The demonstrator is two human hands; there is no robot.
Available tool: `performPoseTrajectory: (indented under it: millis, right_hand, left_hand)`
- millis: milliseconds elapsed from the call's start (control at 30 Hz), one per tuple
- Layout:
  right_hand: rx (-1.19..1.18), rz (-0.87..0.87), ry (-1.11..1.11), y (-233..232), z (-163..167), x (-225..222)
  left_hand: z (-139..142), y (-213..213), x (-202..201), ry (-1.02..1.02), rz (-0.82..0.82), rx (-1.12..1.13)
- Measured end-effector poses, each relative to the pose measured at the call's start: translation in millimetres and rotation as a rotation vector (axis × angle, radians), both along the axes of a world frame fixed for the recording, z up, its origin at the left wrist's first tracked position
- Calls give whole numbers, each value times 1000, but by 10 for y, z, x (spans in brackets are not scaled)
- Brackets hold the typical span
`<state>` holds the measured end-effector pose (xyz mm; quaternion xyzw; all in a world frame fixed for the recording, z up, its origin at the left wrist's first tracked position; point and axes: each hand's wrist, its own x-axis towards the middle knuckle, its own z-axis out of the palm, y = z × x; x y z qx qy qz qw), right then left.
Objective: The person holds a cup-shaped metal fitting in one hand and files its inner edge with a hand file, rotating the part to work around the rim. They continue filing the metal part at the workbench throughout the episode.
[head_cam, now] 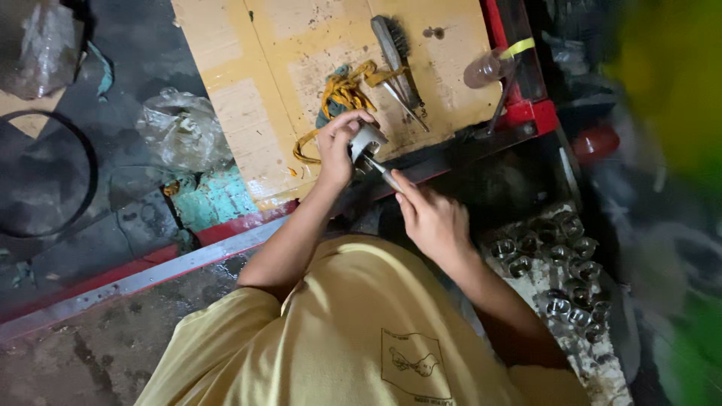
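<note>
The person's left hand (336,146) is wrapped around a small grey metal part (366,140), roughly cylindrical, fingers curled over its top and thumb underneath, so the part is propped up off the yellowish board (248,83) and turned toward the other hand. That hold seems meant to steady the part and present its open face to the tool. The right hand (430,218) is closed around the handle of a thin metal tool (378,170), whose tip meets the lower side of the part; the view is too soft to tell whether it is a scraper, a pick or a screwdriver. Both hands work just past the near edge of the board, above the red metal frame rail (226,228). Farther back on the board lie a wire brush (394,51), a tangle of yellow cord (342,94) over a bluish rag, and a slim metal rod (404,107), all within easy reach. A clear plastic bottle (489,69) lies at the board's right edge. To the person's right a cluster of similar shiny metal parts (560,259) sits on a pale sheet.
</note>
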<state>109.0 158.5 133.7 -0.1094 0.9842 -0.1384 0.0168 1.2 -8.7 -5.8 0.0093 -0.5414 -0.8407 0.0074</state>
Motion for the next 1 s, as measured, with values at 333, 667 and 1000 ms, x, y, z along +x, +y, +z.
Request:
performPoseTrajectory:
  millis: [333,667,1000]
  right_hand:
    - [99,2,-24,76,-67,51]
    - [-147,46,-22,567,3,15]
    - [-138,73,-149,981,113,-5]
  left_hand:
    - [-61,68,4,53,31,-110]
    - [2,490,-26,74,3,-177]
    - [73,746,29,122,-104,-55]
